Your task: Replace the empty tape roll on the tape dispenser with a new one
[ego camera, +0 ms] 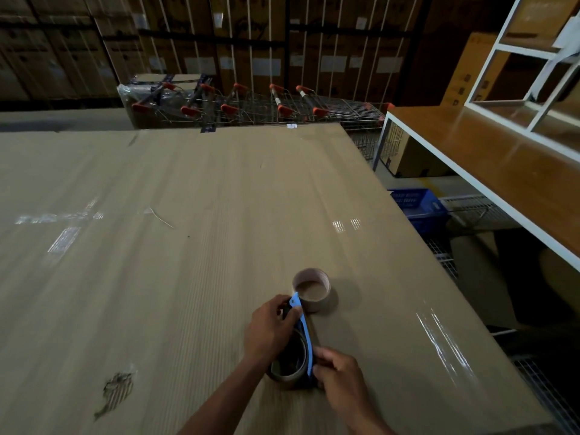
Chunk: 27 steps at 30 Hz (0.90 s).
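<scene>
counter (194, 196) is matte ribbed cardboard with glossy clear tape strips (445, 343) on it. tape dispenser (303, 331) looks like smooth blue plastic, and the empty roll (314, 290) is plain dull cardboard.

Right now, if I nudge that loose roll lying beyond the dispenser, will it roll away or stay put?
The loose roll lies flat on its end on the cardboard surface, open core facing up, so it should slide rather than roll. It looks like a thin-walled, nearly bare ring, so probably light and easily knocked. Tipped onto its edge, it would likely roll.
</scene>
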Each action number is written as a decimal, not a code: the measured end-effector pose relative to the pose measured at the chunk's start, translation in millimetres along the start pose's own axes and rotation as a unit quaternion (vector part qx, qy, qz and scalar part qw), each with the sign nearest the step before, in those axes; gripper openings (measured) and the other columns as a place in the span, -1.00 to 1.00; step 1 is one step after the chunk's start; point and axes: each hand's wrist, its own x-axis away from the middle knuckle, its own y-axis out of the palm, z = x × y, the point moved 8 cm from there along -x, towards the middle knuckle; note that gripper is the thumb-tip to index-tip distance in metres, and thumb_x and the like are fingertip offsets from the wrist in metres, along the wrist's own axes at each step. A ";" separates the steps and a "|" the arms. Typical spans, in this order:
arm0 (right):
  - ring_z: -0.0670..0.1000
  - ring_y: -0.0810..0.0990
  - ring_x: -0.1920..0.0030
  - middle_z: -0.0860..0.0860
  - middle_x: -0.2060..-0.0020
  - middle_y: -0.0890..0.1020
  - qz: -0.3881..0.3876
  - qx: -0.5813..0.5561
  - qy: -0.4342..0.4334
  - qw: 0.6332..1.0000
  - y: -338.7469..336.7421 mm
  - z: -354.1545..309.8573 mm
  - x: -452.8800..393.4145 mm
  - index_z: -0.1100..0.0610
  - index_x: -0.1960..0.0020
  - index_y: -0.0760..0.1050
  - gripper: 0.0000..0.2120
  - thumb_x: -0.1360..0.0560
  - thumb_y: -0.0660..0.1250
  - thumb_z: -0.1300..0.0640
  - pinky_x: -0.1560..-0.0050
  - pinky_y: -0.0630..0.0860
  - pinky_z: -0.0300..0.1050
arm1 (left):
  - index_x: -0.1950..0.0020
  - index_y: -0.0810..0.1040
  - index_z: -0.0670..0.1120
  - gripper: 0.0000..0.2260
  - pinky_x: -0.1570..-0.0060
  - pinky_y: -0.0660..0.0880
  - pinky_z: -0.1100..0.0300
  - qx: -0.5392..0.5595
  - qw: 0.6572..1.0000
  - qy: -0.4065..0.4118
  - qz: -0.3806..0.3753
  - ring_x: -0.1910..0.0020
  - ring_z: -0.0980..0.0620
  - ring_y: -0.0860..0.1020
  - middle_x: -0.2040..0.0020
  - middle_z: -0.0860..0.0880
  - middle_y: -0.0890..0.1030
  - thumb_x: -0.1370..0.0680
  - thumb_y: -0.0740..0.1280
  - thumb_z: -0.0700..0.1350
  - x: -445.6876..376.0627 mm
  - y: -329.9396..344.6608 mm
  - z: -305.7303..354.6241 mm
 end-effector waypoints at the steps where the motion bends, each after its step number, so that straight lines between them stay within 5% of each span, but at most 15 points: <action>1: -0.26 0.60 0.30 -0.14 0.32 0.72 -0.004 -0.012 -0.005 1.000 -0.3 -2.7 3.6 0.02 0.21 0.69 -0.85 -0.40 0.35 0.17 0.16 0.52 -0.23 | -0.21 0.62 0.06 -0.71 -0.04 0.59 0.09 0.010 1.000 -0.004 -0.001 -0.04 0.09 0.64 -0.05 0.08 0.70 -0.53 0.38 0.10 0.4 0.6 -0.7; 4: -0.15 0.57 0.31 0.07 0.31 0.69 0.002 0.013 -0.070 0.997 -4.2 -15.5 12.3 0.21 0.12 0.61 -0.55 -0.37 0.39 -0.20 0.17 0.49 -0.17 | -0.19 0.64 0.02 -0.73 -0.02 0.59 0.14 0.030 0.999 -0.014 -0.001 -0.01 0.11 0.65 -0.04 0.05 0.72 -0.53 0.40 0.06 -0.5 1.7 -2.6; 6: -0.13 0.66 0.17 0.05 0.16 0.72 0.020 0.084 -0.082 0.993 -7.5 -20.5 17.0 0.08 -0.03 0.65 -0.72 -0.40 0.43 -0.05 0.07 0.53 -0.25 | -0.18 0.64 -0.01 -0.75 0.02 0.55 0.20 0.040 0.999 -0.022 0.001 0.02 0.12 0.64 -0.04 0.03 0.72 -0.53 0.41 0.02 -0.7 2.7 -1.8; 9: -0.49 0.55 0.23 0.01 0.04 0.73 0.076 0.085 -0.092 0.989 -15.8 -21.7 16.5 0.10 -0.30 0.51 -0.50 -0.38 0.47 0.13 0.17 0.38 -0.63 | -0.17 0.64 -0.07 -0.76 0.07 0.44 0.32 0.054 0.998 -0.032 0.009 0.08 0.16 0.58 -0.03 0.00 0.71 -0.53 0.42 -0.03 -0.9 1.9 0.9; 11: -0.60 0.45 0.32 0.02 -0.01 0.72 0.088 0.105 -0.095 0.986 -16.4 -23.5 16.8 0.14 -0.35 0.45 -0.43 -0.36 0.48 0.16 0.19 0.30 -0.71 | -0.14 0.65 -0.08 -0.78 0.11 0.40 0.36 0.061 0.997 -0.038 0.017 0.09 0.17 0.56 0.00 0.00 0.70 -0.53 0.43 -0.04 0.1 2.0 1.2; 13: -0.51 0.54 0.17 0.00 -0.04 0.72 0.107 0.141 -0.112 0.978 -18.1 -28.2 18.7 0.11 -0.34 0.46 -0.46 -0.38 0.46 0.15 0.08 0.34 -0.65 | -0.12 0.65 -0.06 -0.80 0.14 0.40 0.38 0.080 0.995 -0.056 0.024 0.11 0.16 0.57 0.05 0.02 0.69 -0.53 0.43 -0.05 3.9 2.8 0.1; 17: 0.00 0.64 -0.11 -0.06 -0.02 0.72 0.115 0.212 -0.106 0.965 -23.5 -32.3 16.3 0.00 -0.27 0.51 -0.58 -0.41 0.38 0.10 -0.09 0.52 -0.15 | 0.01 0.66 -0.12 -0.85 0.13 0.43 0.19 0.082 0.992 -0.056 0.071 0.13 0.00 0.62 0.12 -0.05 0.70 -0.60 0.31 -0.11 11.2 1.9 -1.6; 21: -0.11 0.69 0.03 -0.07 0.14 0.75 0.080 0.193 -0.088 0.974 -29.5 -36.9 7.8 0.05 -0.13 0.61 -0.62 -0.31 0.46 0.10 0.02 0.55 -0.23 | 0.35 0.48 -0.12 -0.66 0.33 0.33 0.11 0.086 0.990 -0.067 0.089 0.40 0.04 0.46 0.42 -0.01 0.52 -0.64 0.21 -0.20 7.2 -4.2 -12.5; 27: -0.15 0.63 0.26 -0.04 0.36 0.67 -0.018 0.252 -0.081 0.964 -21.7 -51.3 7.7 0.04 0.12 0.64 -0.75 -0.27 0.45 -0.07 0.14 0.53 -0.25 | 0.24 0.64 -0.19 -0.78 0.17 0.60 -0.03 0.094 0.994 -0.049 -0.022 0.29 0.01 0.62 0.28 -0.17 0.67 -0.51 0.22 -0.27 -10.7 -0.2 -17.4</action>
